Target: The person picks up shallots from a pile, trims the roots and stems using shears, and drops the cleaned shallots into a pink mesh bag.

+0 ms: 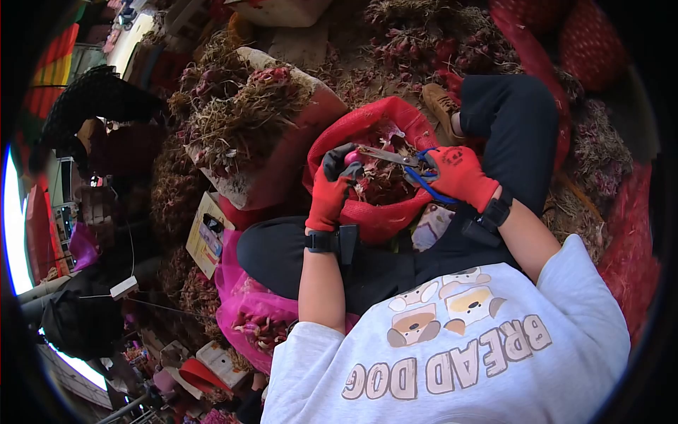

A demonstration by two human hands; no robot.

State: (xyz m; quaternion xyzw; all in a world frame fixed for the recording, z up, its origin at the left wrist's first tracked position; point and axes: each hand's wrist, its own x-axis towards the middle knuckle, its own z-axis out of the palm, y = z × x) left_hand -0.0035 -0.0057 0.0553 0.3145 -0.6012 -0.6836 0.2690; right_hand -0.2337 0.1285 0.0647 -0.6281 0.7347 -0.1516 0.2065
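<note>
In a red and black glove, my left hand (332,185) pinches a small purple-red shallot (352,158) between thumb and fingers. My right hand (460,173), gloved the same way, is wrapped round the blue handles of a pair of scissors (395,157). Their metal blades point left, with the tips right at the shallot's dry stem. Both hands are over a red mesh sack (385,227) with its rim rolled down. Inside lie dry trimmings and reddish skins (381,185).
Bundles of dried shallots (240,116) are heaped on a pale sack at the upper left. A pink mesh bag (236,314) of shallots lies by my knee. More bunches (438,42) cover the ground ahead, and full red net sacks (593,46) stand at the upper right.
</note>
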